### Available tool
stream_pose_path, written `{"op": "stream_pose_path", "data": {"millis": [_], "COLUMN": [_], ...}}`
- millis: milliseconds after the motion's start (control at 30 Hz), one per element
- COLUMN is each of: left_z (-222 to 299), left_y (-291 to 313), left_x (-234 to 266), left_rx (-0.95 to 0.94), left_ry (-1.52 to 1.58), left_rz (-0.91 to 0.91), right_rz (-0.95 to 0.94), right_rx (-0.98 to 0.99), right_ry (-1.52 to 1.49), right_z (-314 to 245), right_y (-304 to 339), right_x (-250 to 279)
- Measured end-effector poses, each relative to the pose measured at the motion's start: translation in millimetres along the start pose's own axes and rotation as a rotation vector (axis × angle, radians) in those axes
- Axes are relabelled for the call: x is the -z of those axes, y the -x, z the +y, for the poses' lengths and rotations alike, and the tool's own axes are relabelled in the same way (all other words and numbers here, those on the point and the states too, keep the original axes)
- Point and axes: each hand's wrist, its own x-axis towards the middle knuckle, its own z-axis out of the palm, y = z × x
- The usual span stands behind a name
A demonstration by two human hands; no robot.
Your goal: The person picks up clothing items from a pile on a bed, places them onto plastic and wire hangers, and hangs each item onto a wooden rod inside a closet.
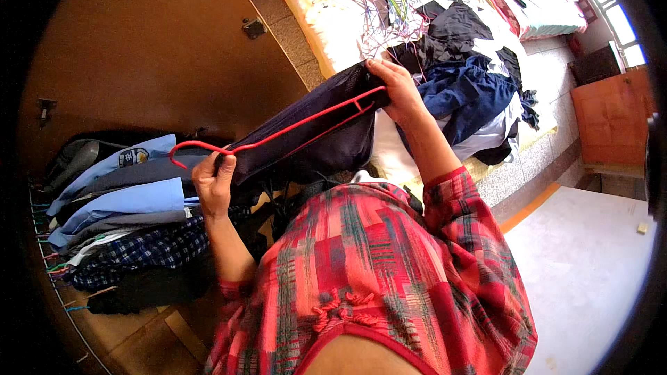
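Note:
A dark navy garment (pixel 316 132) hangs on a red wire hanger (pixel 278 132) that I hold out in front of me. My left hand (pixel 214 182) grips the garment's near end just under the hanger's hook. At the far end, my right hand (pixel 396 87) pinches the garment and the hanger together. Both arms wear red plaid sleeves.
At left, several blue, grey and checked clothes (pixel 125 215) hang in an open brown wardrobe (pixel 160 42). Ahead is a bed (pixel 333 21) with a pile of dark and blue clothes (pixel 465 76) and loose wire hangers (pixel 389 7). A wooden cabinet (pixel 615 114) stands at right.

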Motion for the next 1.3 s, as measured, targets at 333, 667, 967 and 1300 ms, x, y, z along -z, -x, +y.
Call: {"op": "stream_pose_path", "data": {"millis": [333, 667, 967, 1300], "left_z": [14, 24, 54, 69], "left_y": [-4, -3, -9, 3], "left_x": [-19, 23, 51, 75], "left_rx": [-0.032, -0.056, -0.144, -0.187], "left_ry": [-0.326, 0.063, 0.045, -0.110], "left_rz": [0.160, 0.448, 0.376, 0.249], "right_rz": [0.089, -0.536, -0.442, -0.935], "right_rx": [0.506, 0.592, 1.512, 0.725], "right_ry": [0.974, 1.364, 1.606, 1.401], "right_z": [-6, 32, -84, -71], "right_y": [15, 71, 56, 48], "right_x": [-24, -54, -145, -153]}}
